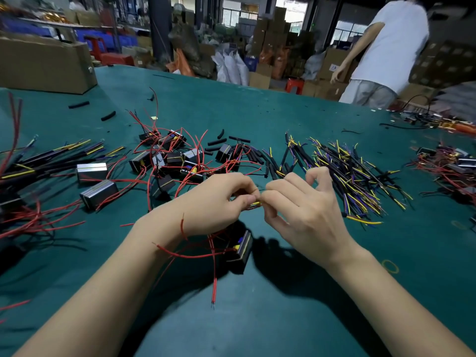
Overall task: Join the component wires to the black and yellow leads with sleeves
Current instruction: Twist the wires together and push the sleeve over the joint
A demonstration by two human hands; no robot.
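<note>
Head view: your left hand (pixel 219 199) and right hand (pixel 296 202) meet above the green table (pixel 257 99), fingertips pinched narrow on a yellow lead (pixel 256 203) where it joins a wire; the joint itself is hidden by your fingers, so I can't tell whether a sleeve is on it. One component (pixel 240 249) hangs just below your hands, its red wires (pixel 195 253) looping over your left wrist.

What could go wrong, as I judge it: that loop may snag and drag on the joint as you twist, pulling the strands apart; a loose pinch would let the lead slip out; a sleeve left off now can't go on after.

Counts: two hands, one component in work. The component pile (pixel 172 155) far left holds roughly ten, too tangled to count exactly. The leads pile (pixel 347 171) right of your hands holds dozens. Loose sleeves (pixel 221 143) beyond the pile: about six, plus two (pixel 108 115) farther left. One person (pixel 386 47) stands far right
</note>
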